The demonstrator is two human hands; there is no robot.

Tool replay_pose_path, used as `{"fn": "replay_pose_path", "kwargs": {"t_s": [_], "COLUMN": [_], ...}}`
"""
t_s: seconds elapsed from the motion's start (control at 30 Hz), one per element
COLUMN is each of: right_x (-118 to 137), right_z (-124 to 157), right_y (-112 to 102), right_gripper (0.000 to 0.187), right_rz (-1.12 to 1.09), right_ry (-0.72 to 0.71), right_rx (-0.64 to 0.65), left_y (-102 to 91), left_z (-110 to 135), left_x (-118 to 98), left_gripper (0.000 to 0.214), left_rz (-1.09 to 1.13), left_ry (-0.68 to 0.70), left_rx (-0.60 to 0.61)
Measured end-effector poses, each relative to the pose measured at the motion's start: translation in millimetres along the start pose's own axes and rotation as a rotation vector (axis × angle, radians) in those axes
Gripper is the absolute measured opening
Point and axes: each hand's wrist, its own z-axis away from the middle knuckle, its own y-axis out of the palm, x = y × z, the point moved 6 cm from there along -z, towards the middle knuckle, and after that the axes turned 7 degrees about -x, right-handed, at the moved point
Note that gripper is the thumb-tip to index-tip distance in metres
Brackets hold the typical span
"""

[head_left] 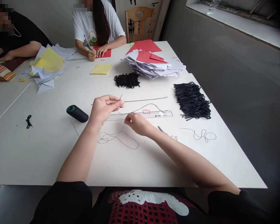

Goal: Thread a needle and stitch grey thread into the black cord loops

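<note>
My left hand is closed in a pinch on a thin black thread, whose short end pokes up above the fingertips. Lower and to the right, my right hand pinches the thread too. Loose loops of the thread lie on the table below both hands. Under and behind the hands is a clear ruler with a red mark. Beyond it stretches a straight dark cord. A spool of black thread lies on its side left of my left hand. White-handled scissors sit partly hidden behind my right forearm.
Black looped cord bundles lie at the right, with a smaller pile farther back. A curled thread rests near the right edge. Stacked papers, yellow paper and a small black knot are around. Two people sit opposite; one writes on red paper.
</note>
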Motion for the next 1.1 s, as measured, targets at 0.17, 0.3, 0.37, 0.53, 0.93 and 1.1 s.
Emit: {"fn": "replay_pose_path", "kwargs": {"t_s": [0.17, 0.3, 0.37, 0.53, 0.93, 1.1], "right_x": [15, 29, 30, 18, 12, 7], "right_z": [25, 43, 48, 45, 40, 37], "right_y": [-38, -73, -90, -99, -98, -94], "right_gripper": [0.015, 0.019, 0.018, 0.018, 0.021, 0.023], "right_rz": [-0.223, -0.379, -0.393, -0.409, -0.407, -0.444], "right_ry": [-0.136, -0.265, -0.285, -0.197, -0.144, -0.158], "right_rx": [-0.044, -0.172, -0.338, -0.434, -0.394, -0.384], "left_y": [8.9, 27.7, 44.2, 64.9, 55.4, 55.5], "left_z": [2, 14, 23, 42, 40, 39], "left_x": [3, 3, 8, 19, 14, 11], "left_gripper": [0.028, 0.019, 0.016, 0.017, 0.019, 0.017], "left_rz": [-0.051, 0.127, 0.305, 0.413, 0.143, 0.122], "left_ry": [0.083, 0.096, -0.032, -0.259, -0.147, -0.117], "left_rx": [0.007, 0.050, 0.166, 0.244, 0.171, 0.183]}}
